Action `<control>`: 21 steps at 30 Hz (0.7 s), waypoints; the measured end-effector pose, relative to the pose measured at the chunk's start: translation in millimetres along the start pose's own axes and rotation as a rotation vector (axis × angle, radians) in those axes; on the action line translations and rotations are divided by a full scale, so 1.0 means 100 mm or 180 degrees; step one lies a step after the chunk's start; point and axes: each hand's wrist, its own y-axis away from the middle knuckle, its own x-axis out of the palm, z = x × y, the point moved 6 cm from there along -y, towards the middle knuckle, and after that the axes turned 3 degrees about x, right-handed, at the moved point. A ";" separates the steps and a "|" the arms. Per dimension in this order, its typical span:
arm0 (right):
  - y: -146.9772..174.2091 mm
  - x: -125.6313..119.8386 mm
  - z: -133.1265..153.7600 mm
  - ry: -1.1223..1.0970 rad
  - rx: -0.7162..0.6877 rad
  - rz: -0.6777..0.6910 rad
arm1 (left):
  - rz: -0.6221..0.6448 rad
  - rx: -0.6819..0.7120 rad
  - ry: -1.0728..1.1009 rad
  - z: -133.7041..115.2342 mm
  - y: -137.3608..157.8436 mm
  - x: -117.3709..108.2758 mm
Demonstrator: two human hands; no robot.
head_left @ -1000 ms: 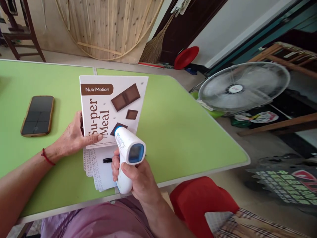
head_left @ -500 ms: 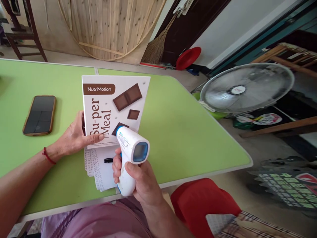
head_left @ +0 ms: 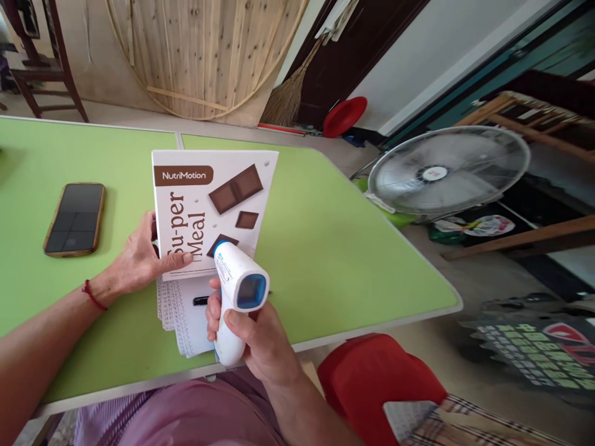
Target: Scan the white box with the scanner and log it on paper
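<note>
My left hand [head_left: 142,254] grips the lower left edge of a white NutriMotion box [head_left: 232,235], thumb across its front and the other fingers hidden behind. Brown chocolate pieces are printed on the box, which is tilted up toward me. In my right hand [head_left: 260,334] is a white and blue infrared thermometer [head_left: 232,279], its nose close to the box's lower front; whether they touch I cannot tell. The thermometer's small screen faces me and looks dark. Beneath the box lie sheets of paper [head_left: 190,334] with a black pen [head_left: 201,301] on them, partly covered by my right hand.
A phone [head_left: 75,218] in a wooden-edged case lies on the green table [head_left: 344,260], left of the box. Beyond the table's right edge stands a large fan [head_left: 449,170]. A red seat [head_left: 376,378] is near the front edge, and a dark chair [head_left: 44,74] stands at the far left.
The thermometer has shifted slightly left, and its screen looks darker. My left hand keeps its hold on the box. The whole view has moved a little.
</note>
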 end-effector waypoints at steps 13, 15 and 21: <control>-0.56 -0.84 1.07 0.5110 -0.1447 0.0169 | -0.0889 0.0698 -0.0662 0.02 -0.13 -0.35; -0.75 -0.94 0.97 0.5530 -0.1431 0.0326 | -0.0879 0.0770 -0.0885 0.04 -0.14 -0.37; -0.76 -0.95 0.88 0.5779 -0.1934 0.0180 | -0.0667 0.0522 -0.0969 0.17 -0.22 -0.35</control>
